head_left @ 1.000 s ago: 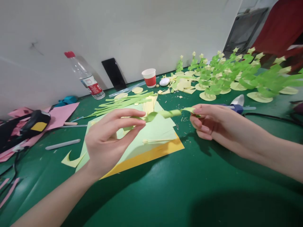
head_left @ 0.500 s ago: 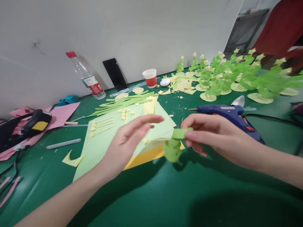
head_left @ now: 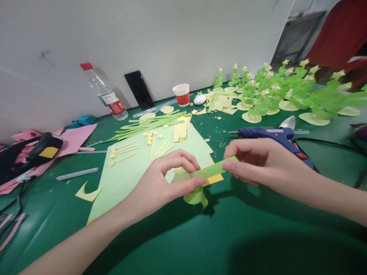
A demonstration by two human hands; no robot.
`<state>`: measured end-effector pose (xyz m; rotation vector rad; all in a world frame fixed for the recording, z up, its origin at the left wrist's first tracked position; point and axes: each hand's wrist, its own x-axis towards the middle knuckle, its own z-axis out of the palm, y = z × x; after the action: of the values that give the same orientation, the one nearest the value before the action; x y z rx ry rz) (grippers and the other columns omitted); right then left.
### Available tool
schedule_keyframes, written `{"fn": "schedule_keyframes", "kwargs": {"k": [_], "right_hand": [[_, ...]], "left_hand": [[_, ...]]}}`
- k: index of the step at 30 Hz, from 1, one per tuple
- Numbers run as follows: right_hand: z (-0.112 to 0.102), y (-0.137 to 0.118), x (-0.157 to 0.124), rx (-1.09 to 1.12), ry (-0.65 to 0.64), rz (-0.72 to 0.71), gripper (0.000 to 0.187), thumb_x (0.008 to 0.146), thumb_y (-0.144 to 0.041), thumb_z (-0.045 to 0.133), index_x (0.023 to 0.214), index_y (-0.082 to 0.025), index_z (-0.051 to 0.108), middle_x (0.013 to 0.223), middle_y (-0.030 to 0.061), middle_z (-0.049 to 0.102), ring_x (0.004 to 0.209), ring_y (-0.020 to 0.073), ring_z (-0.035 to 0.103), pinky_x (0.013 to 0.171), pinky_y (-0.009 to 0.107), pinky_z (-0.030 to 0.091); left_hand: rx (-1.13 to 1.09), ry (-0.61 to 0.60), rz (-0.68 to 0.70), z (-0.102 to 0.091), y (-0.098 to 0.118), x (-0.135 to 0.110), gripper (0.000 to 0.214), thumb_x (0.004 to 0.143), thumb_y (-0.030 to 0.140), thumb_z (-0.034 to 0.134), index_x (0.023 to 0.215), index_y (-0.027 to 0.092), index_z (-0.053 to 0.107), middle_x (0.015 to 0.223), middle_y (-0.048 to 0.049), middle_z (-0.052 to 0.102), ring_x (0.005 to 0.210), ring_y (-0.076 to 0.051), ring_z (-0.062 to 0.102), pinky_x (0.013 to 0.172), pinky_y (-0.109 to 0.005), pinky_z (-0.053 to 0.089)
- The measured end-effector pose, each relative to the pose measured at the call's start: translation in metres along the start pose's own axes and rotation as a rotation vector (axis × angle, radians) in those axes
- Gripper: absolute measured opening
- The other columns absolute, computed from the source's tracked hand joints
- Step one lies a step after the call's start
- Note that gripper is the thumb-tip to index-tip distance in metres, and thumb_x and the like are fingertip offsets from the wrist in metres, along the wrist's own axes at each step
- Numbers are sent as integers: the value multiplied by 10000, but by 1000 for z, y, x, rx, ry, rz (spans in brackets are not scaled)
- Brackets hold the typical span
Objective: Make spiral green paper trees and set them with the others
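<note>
A light green paper strip (head_left: 213, 170) stretches between my two hands. My left hand (head_left: 169, 173) pinches its left end between thumb and fingers, where a curled part (head_left: 195, 197) of the paper hangs below the thumb. My right hand (head_left: 252, 160) grips the other end between thumb and forefinger. Under and behind my left hand lies a pale green sheet (head_left: 120, 183) over a yellow-orange one (head_left: 215, 178). Close behind my right hand rests a blue hot glue gun (head_left: 263, 133), a red light showing on it.
Small star-topped sticks (head_left: 124, 152) lie on the sheet, with green strips (head_left: 155, 124) behind. Many green paper plants (head_left: 275, 89) stand at the back right. A paper cup (head_left: 182, 95), a phone (head_left: 139, 89) and a bottle (head_left: 107, 95) line the wall. A tape measure (head_left: 46, 147) sits left.
My left hand has moved right and down and closed on the green paper, which was curled and hanging from my right hand. The strip is now drawn out between both hands.
</note>
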<state>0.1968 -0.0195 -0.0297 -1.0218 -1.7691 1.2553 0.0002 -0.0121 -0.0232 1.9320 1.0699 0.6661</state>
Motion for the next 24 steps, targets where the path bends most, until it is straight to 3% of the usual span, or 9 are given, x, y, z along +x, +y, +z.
{"fn": "schedule_keyframes", "kwargs": {"k": [6, 11, 13, 16, 18, 24], "right_hand": [[-13, 3, 4, 200, 114, 8, 341, 670, -349, 686, 535, -154, 442, 429, -75, 357, 379, 14, 281, 333, 132, 186], [-13, 6, 7, 441, 114, 41, 417, 639, -326, 724, 528, -153, 362, 426, -89, 362, 359, 9, 325, 333, 110, 246], [-14, 5, 8, 486, 101, 40, 355, 633, -271, 729, 550, -163, 400, 440, -87, 392, 360, 16, 351, 326, 112, 267], [-18, 4, 10, 426, 81, 21, 116, 661, -202, 684, 674, -208, 569, 470, -69, 443, 380, 32, 395, 324, 120, 307], [-23, 2, 10, 340, 96, -8, 53, 670, -194, 652, 716, -217, 640, 460, -53, 455, 382, 40, 412, 321, 130, 323], [-44, -7, 13, 215, 411, -14, 25, 625, -145, 662, 627, -165, 677, 542, -9, 548, 432, 34, 464, 357, 153, 340]], "left_hand": [[88, 35, 14, -4, -1, 0, 146, 720, 261, 625, 598, 198, 574, 832, 10, 580, 764, -134, 528, 762, -276, 410], [257, 44, 115, -5, -1, -1, 220, 729, 248, 613, 535, 182, 534, 798, 6, 582, 762, -135, 528, 767, -285, 398], [284, 44, 140, -5, 0, -1, 248, 745, 234, 588, 519, 177, 503, 760, 6, 578, 751, -132, 526, 777, -287, 395], [322, 26, 171, -7, 1, 1, 253, 764, 228, 557, 528, 180, 479, 744, 12, 579, 749, -130, 522, 797, -290, 392], [359, -5, 169, -9, 1, 2, 255, 764, 225, 551, 525, 180, 475, 757, 13, 585, 756, -132, 521, 822, -300, 386], [375, -12, 180, -14, -4, 3, 296, 779, 276, 536, 501, 183, 500, 783, -3, 581, 754, -152, 521, 808, -323, 398]]}}
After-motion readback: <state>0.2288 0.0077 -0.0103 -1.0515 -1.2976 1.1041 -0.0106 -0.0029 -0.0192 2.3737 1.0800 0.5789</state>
